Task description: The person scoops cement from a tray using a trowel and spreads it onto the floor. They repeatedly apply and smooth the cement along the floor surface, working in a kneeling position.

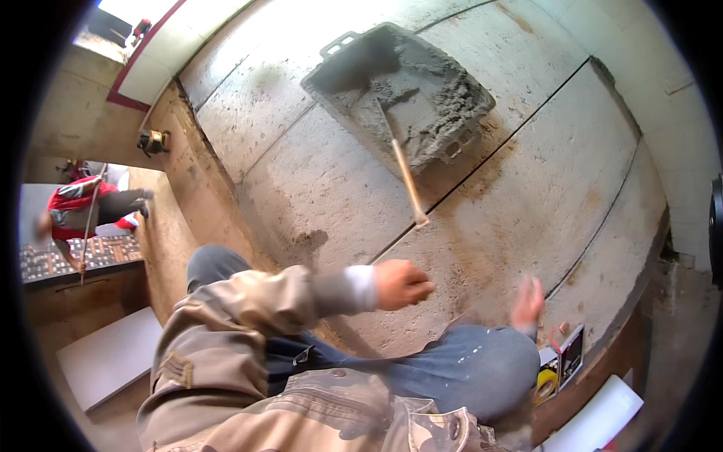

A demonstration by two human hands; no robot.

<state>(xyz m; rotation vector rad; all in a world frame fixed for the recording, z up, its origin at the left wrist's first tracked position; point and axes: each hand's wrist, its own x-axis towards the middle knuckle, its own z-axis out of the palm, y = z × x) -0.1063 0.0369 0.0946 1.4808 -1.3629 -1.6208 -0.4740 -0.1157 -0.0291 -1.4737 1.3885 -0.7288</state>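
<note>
My left hand (403, 285) hovers over the concrete slab floor (301, 181) in front of my knees, fingers curled in, with nothing visible in them. Over by my right knee, my right hand (529, 303) is raised with its fingers stretched out, slightly blurred and holding nothing. Ahead of both sits a dark rectangular tub (343, 124) of wet grey mortar (433, 87). A tool with a wooden handle (407, 181) leans out over the tub's near rim toward me; its head is sunk in the mortar, so I cannot tell its kind.
An open case (572, 358) with a yellow tape roll (545, 384) is beside my right knee. White panels lie at lower left (109, 358) and lower right (595, 418). A small yellow-black device (153, 143) rests on the left ledge. Far left, a person in red (75, 200) holds a pole.
</note>
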